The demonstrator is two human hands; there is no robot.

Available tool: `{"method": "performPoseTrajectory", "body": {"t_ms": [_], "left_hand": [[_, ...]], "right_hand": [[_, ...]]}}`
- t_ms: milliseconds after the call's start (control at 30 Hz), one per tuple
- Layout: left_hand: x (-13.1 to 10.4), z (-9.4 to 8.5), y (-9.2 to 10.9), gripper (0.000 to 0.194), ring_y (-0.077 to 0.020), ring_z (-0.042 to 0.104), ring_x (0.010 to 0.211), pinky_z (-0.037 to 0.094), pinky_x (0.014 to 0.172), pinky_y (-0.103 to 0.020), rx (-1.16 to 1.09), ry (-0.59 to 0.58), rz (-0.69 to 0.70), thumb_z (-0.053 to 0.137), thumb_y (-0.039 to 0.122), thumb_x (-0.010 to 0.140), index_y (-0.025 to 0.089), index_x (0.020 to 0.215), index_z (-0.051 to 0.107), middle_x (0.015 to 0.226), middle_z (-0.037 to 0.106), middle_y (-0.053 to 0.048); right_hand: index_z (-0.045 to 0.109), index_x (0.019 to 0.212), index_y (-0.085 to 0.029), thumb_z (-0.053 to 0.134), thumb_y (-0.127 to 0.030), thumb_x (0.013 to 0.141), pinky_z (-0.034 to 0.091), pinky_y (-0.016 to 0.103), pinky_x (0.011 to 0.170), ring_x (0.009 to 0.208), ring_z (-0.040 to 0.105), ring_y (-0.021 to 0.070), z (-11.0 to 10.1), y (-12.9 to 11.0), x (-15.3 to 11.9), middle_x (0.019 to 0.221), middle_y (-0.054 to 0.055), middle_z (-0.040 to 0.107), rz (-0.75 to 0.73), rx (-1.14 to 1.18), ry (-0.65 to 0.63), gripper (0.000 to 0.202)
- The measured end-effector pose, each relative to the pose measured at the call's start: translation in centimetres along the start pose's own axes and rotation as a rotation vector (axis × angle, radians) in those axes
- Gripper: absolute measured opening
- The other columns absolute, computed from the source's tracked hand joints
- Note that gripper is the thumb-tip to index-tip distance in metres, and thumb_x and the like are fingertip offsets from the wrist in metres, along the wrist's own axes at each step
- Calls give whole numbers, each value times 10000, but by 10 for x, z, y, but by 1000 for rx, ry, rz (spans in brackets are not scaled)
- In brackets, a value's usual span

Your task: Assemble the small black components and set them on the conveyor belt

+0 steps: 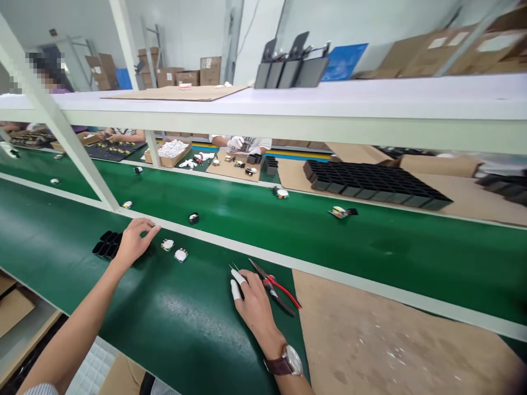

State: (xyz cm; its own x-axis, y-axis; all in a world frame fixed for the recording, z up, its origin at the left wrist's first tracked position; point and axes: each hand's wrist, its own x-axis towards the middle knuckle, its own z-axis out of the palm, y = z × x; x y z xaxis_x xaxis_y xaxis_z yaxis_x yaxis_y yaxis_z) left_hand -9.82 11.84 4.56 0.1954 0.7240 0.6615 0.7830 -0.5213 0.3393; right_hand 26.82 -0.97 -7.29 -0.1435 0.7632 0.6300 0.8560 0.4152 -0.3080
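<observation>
A: Where are the hands, taking the pliers (270, 281) as our landmark?

B: The right hand (254, 303) is just left of them, fingers half bent, with white covers (235, 289) on two fingertips. Thin prongs (233, 266) stick out there; I can't tell whether they're gripped.

A: And the left hand (135, 241)?

B: Well left of the pliers, thumb and fingertips nearly meeting. Whether anything is pinched between them, I can't make out.

A: What's near it?

B: Black cups (107, 245), farther left of the pliers, partly covered by that hand. Two small boards with white discs (174, 250) lie between the cups and the pliers.

A: What could go wrong?

B: If the right hand swung outward, it could knock the pliers askew. Pressing the prongs against the bench (193, 329) might bend them. A dropping left wrist could tip the cups, and a careless sweep between the hands could shove the boards against the white strip (230, 248).

A: Beyond that?

B: Past the pliers and strip, the green belt (239, 214) carries scattered parts; anything pushed over might land among them. A cardboard sheet (370, 329) lies right of the pliers.
</observation>
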Motion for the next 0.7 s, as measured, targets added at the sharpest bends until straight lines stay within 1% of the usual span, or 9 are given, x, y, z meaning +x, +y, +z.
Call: {"method": "performPoseTrajectory", "body": {"t_ms": [100, 167, 233, 333, 433, 500, 567, 633, 700], "left_hand": [[-34, -30, -18, 286, -303, 675, 1074, 539, 981, -472, 143, -91, 47, 678, 485, 949, 220, 860, 736, 1064, 742, -99], [-55, -37, -29, 276, -351, 630, 1188, 502, 1035, -532, 213, -156, 72, 711, 484, 927, 227, 1015, 758, 1185, 715, -124], [-68, -35, -33, 298, -384, 570, 1288, 459, 1080, -581, 261, -199, 76, 732, 449, 919, 234, 1124, 752, 1278, 681, -140], [-73, -24, -26, 325, -415, 490, 1377, 421, 1109, -621, 298, -268, 49, 772, 378, 894, 215, 1175, 749, 1364, 632, -170], [-65, -13, -13, 107, -444, 457, 1406, 410, 1104, -649, 268, -337, -4, 769, 231, 884, 158, 961, 783, 1374, 622, -199], [-60, -8, -5, 34, -399, 492, 1394, 438, 1112, -591, 279, -336, -12, 771, 205, 874, 172, 880, 776, 1358, 649, -154], [-59, -4, 3, 103, -353, 534, 1367, 469, 1114, -520, 169, -340, 31, 767, 269, 892, 167, 911, 771, 1372, 643, -149], [-63, 4, 12, 176, -304, 592, 1317, 500, 1107, -428, -28, -372, 94, 729, 326, 932, 157, 960, 763, 1413, 611, -163], [-71, 17, 23, 213, -280, 650, 1245, 536, 1070, -368, -198, -429, 136, 708, 365, 947, 157, 961, 755, 1428, 596, -170]], "right_hand": [[573, 1370, -174, 506, -197, 1028, 560, 459, 941, 1091, 619, 282, 12, -20, 9, 1217, 142, 634, -61, 99, -48, 349], [560, 1392, -176, 506, -201, 1026, 546, 471, 994, 1169, 610, 293, 25, -37, 23, 1308, 152, 619, -123, 121, -126, 370], [570, 1384, -172, 521, -209, 1013, 536, 489, 1017, 1228, 595, 314, 42, -53, 43, 1384, 165, 592, -174, 125, -192, 377], [597, 1348, -157, 563, -247, 981, 551, 510, 974, 1220, 604, 345, 73, -73, 76, 1406, 190, 583, -197, 120, -234, 379], [663, 1216, -160, 531, -244, 968, 574, 499, 888, 1118, 646, 346, 100, -79, 92, 1286, 181, 659, -240, 125, -249, 293], [695, 1140, -175, 473, -198, 953, 582, 475, 861, 1056, 673, 328, 108, -67, 89, 1177, 155, 705, -271, 143, -247, 291], [699, 1174, -199, 478, -217, 932, 591, 457, 863, 1034, 689, 316, 108, -41, 76, 1148, 132, 724, -292, 182, -244, 327], [699, 1227, -241, 522, -223, 878, 612, 406, 817, 1044, 707, 305, 99, -6, 61, 1197, 109, 730, -318, 224, -290, 391], [669, 1326, -277, 522, -166, 791, 627, 379, 810, 1104, 708, 300, 82, 23, 46, 1329, 87, 694, -340, 257, -395, 566]]}}
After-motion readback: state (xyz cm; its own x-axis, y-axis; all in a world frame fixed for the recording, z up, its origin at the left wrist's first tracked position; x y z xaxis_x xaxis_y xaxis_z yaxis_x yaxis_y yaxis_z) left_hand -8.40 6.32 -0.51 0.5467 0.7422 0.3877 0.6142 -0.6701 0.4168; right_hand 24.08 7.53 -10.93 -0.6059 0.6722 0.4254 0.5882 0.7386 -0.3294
